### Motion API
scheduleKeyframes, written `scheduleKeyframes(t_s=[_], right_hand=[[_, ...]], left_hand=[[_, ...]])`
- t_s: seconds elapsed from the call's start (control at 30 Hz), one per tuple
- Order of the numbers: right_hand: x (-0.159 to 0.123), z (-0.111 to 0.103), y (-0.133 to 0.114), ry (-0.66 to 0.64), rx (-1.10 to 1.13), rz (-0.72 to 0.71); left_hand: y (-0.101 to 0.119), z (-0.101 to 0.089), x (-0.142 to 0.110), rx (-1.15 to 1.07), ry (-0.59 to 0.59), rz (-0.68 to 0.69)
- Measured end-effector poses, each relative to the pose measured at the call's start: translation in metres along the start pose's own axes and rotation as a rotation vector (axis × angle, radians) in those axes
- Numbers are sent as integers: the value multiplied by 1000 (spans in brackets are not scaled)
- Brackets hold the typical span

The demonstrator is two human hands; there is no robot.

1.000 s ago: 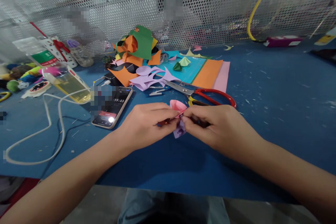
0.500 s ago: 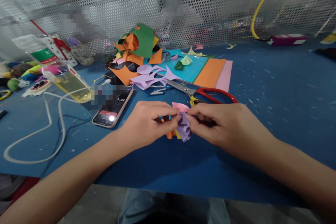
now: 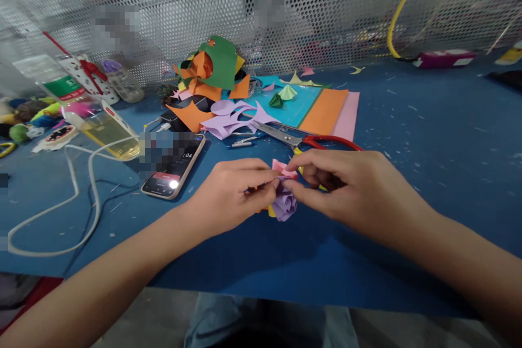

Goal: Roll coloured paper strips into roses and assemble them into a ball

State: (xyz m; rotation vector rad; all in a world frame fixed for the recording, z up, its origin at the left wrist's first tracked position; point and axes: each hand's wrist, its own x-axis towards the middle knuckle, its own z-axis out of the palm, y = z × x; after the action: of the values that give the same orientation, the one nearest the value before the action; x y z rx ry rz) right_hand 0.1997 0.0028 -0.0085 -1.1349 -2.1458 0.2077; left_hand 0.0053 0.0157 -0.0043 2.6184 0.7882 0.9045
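Observation:
Both hands meet over the blue table (image 3: pixel 428 136) near its front edge. My left hand (image 3: pixel 232 196) and my right hand (image 3: pixel 342 185) are closed in pinches on a small folded paper piece (image 3: pixel 283 201). The piece shows curled lilac paper below, a pink flap on top and bits of orange and yellow underneath. Red-handled scissors (image 3: pixel 310 140) lie just behind my right hand. A phone (image 3: pixel 173 166) with a lit screen lies left of my left hand.
Flat sheets of teal, orange and pink paper (image 3: pixel 326 111) lie behind the scissors. Lilac cut-outs (image 3: pixel 234 117) and a heap of orange and green scraps (image 3: pixel 212 73) sit further back. A white cable (image 3: pixel 77 190) loops at the left beside a clear bottle (image 3: pixel 89 114). Perforated metal screen (image 3: pixel 326 11) closes the back.
The paper piece has been turned in my fingers: more curled lilac paper shows below now. My right hand's fingers have shifted up onto the pink flap. Both hands stay in place.

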Motion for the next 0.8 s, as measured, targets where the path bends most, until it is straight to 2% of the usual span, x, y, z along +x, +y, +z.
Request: scheduleKeyframes(t_s=[0.1, 0.27, 0.43, 0.5, 0.67, 0.8], right_hand=[[0, -2, 0, -12, -24, -52], [0, -2, -2, -54, -51, -35], [0, -1, -3, -89, -6, -35], [0, -1, -4, -101, 12, -37], [-1, -2, -5, -146, 55, -57], [-2, -3, -5, -97, -1, -15]], left_hand=[[0, 2, -1, 38, 27, 13], [0, 5, -3, 116, 121, 54], [-1, 4, -5, 117, 144, 107], [0, 3, -5, 93, 141, 93], [3, 0, -2, -2, 81, -59], [3, 0, -3, 45, 134, 1]])
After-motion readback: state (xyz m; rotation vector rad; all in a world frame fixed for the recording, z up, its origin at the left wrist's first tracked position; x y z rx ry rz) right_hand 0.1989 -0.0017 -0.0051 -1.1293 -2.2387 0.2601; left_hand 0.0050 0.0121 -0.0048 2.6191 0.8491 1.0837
